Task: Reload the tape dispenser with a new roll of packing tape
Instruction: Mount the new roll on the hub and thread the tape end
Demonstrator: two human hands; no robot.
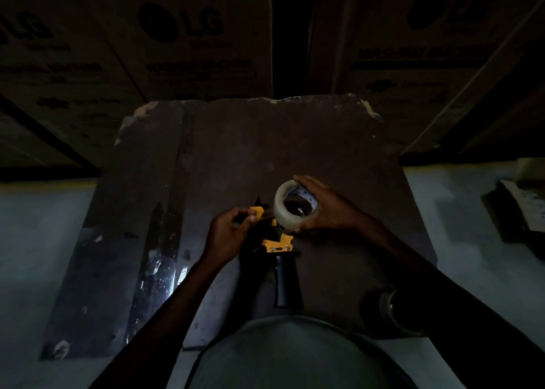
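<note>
A dim view looks down from a person's head at a worn, dark desk [295, 140]. Large cardboard boxes [188, 34] printed with LG logos stand behind it.

A yellow and black tape dispenser [278, 245] lies on the desk near the person, its black handle pointing back toward their body. The right hand [327, 208] has its grip curled around a new roll of clear packing tape [295, 205], fingers over the far rim and thumb at the near edge, holding the roll right at the dispenser's head. Whether the roll already sits on its spindle cannot be told. The left hand [228, 229] pinches a yellow part at the dispenser's front end between thumb and fingers, steadying it.

A second roll [386, 304] sits in shadow at the desk's near right, partly hidden by the right forearm.

Risks from here, as a judgement: the roll could go on crooked or the wrong way round in this poor light, and the left fingers lie close to where a cutting blade usually sits.
</note>
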